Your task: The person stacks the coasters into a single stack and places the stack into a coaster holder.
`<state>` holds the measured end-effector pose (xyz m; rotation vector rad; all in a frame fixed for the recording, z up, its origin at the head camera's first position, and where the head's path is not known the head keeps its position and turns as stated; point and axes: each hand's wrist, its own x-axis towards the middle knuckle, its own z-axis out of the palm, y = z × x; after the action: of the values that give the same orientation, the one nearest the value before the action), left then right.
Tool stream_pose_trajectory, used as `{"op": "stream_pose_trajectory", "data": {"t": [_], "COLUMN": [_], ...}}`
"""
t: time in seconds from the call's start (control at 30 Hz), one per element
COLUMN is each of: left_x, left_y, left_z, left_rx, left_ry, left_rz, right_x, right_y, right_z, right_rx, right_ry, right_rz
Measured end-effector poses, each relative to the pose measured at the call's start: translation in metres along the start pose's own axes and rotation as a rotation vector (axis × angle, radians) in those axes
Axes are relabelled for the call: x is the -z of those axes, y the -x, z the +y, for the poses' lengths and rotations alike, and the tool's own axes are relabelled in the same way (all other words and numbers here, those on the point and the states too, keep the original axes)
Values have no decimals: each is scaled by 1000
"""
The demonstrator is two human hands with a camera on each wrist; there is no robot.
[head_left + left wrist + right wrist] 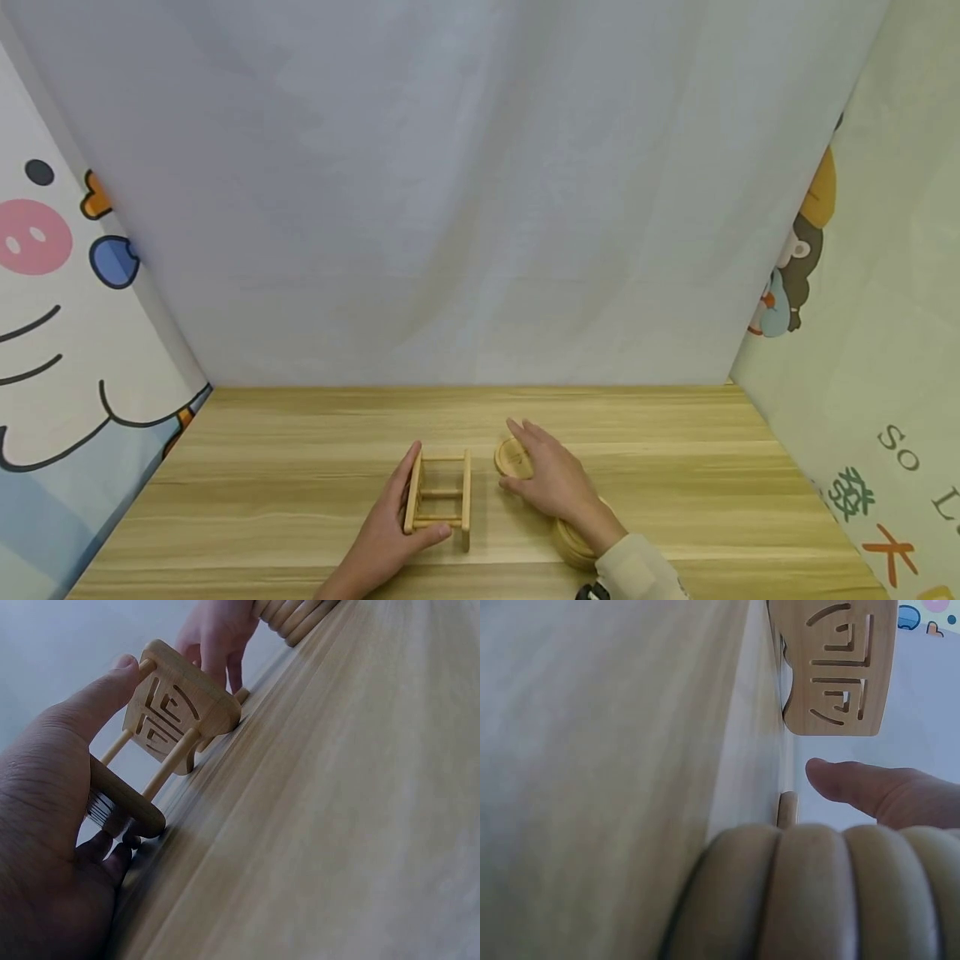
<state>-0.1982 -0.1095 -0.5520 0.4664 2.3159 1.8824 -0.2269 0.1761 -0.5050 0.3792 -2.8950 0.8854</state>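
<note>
My left hand (386, 525) grips a small wooden rack (467, 500) from its left side, thumb along the near rod. Two panels joined by rods make up the rack; the left wrist view shows a cut-out pattern in its far panel (176, 709). To the right, a round wooden coaster (512, 457) with a marking on top lies flat on the table. My right hand (557, 477) reaches over it, thumb and fingers spread about its edge. In the right wrist view the thumb (862, 786) is extended, a little above the coaster (787, 808).
Beneath my right wrist stands a stack of similar round coasters (570, 546), partly hidden by the forearm. The wood-grain table (315, 417) ends at a pale curtain (480, 208) at the back. Printed panels (825, 400) flank it on both sides.
</note>
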Motion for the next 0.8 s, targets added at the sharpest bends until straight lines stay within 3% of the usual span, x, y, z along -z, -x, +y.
{"op": "stream_pose_trajectory", "data": {"t": [0.8], "left_x": [-2], "left_y": [-4], "left_z": [-1], "left_rx": [11], "left_ry": [18], "left_rz": [9], "right_x": [2], "right_y": [-1], "right_z": [1], "right_rx": [59], "right_ry": [31], "right_rz": [-14]}}
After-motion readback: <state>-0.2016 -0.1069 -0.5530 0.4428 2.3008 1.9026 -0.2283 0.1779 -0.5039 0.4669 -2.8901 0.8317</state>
